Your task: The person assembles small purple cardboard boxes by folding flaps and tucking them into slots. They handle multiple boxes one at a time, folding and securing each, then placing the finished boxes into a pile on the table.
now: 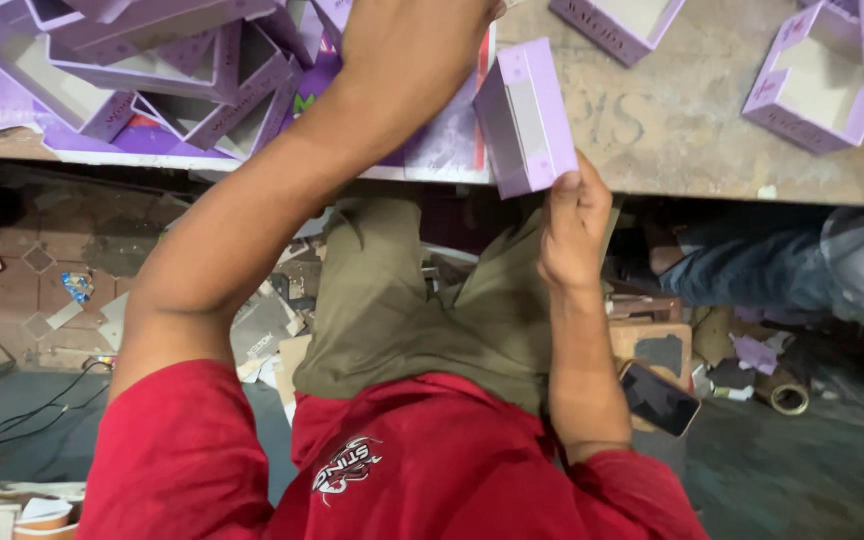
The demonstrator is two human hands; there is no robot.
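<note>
Box (526,118), lilac, rectangular, closed: gripped at its lower corner by the right hand (574,222), thumb and fingers pinched on it. Position: tilted, over the near edge of the table (672,120).

Left hand (407,35): reaches across the table toward the pile; fingers run out of the top of the picture, so whether clenched or released cannot be told.

Pile of open lilac boxes (152,70): stacked loosely at the table's left end, resting on flat purple sheets (447,145).

Further open lilac boxes: one at the top centre (617,20), two at the right end (817,85), well apart from the held box.

Person: red shirt (402,465), olive trousers (402,300).

Phone (659,398): dark, just beside the right forearm.

Floor (802,470): card scraps (262,335), tape roll (789,398), cables (22,420).

Another person's leg in blue jeans (752,265): under the table, right side.
</note>
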